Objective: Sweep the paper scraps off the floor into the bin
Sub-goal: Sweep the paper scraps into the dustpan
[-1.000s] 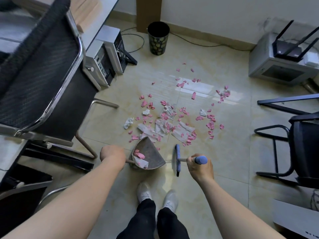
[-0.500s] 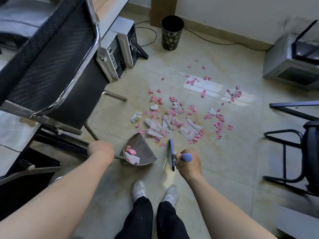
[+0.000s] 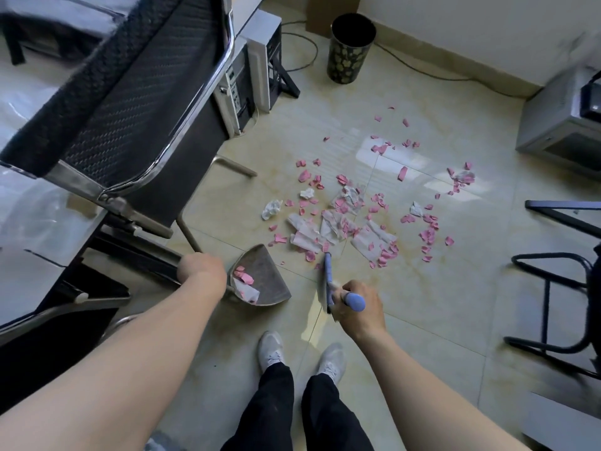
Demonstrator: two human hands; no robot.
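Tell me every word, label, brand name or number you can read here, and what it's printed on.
No text can be read anywhere in this picture.
Computer tower under the desk: its front panel carries small labels, too small and blurred to read.
Bin: a gold pattern only, no lettering.
Paper scraps, dustpan and brush: no print visible.
Grey machine by the wall: no legible marking.

Left hand (image 3: pixel 202 272) holds dustpan (image 3: pixel 264 281), right hand (image 3: pixel 357 304) brush (image 3: pixel 328 283), beside paper scraps (image 3: pixel 344 222).
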